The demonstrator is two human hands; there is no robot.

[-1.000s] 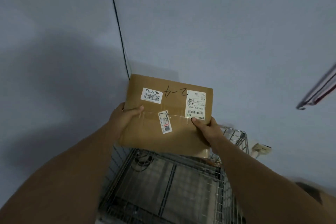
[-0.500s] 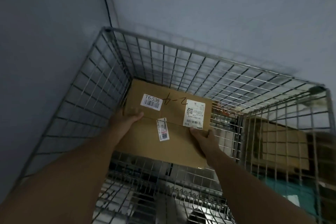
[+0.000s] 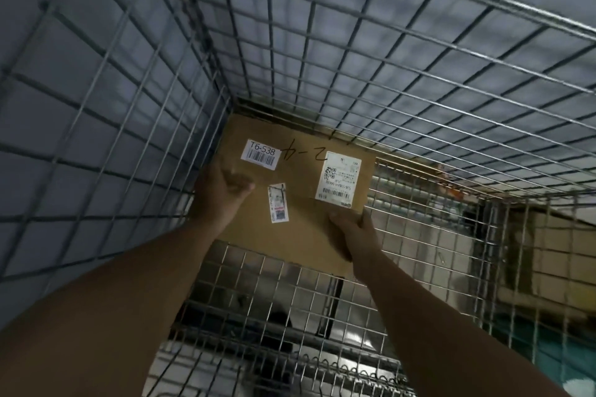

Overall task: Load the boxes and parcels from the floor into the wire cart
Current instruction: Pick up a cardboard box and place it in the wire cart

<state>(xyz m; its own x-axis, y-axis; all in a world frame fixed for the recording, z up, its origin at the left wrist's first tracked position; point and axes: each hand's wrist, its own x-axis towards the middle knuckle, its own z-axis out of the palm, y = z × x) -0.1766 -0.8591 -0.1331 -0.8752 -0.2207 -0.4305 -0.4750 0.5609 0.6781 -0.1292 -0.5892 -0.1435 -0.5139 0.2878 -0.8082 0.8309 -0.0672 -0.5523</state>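
We held a flat brown cardboard box (image 3: 303, 235) low inside the cart (image 3: 322, 58), in its far left corner, with its far edge close to the back wall. We could not tell whether it touched the cart floor (image 3: 274, 300).

A white barcode label (image 3: 262, 154) near the box's far left corner read "T6-538". Beside it, black marker writing (image 3: 306, 153) ran across the cardboard; it lay upside down to us and looked like "2-4". A larger white shipping label (image 3: 341, 180) at the far right carried a QR code, small print and a barcode, with a line that seemed to read "538 538AH" followed by digits too blurred to make out. A narrow sticker (image 3: 278, 203) with a red and blue patch sat near the middle, over a strip of clear tape along the seam.

Our left hand (image 3: 222, 192) grasped the box's left edge, thumb curled over the top face. Our right hand (image 3: 353, 232) gripped the near right corner, thumb on top and fingers around the edge.

The cart was bare metal wire, welded into a square grid on walls and floor, with a thicker rim. Through the right wall we saw other cardboard boxes (image 3: 548, 251), blurred, and something teal (image 3: 564, 354) below them.
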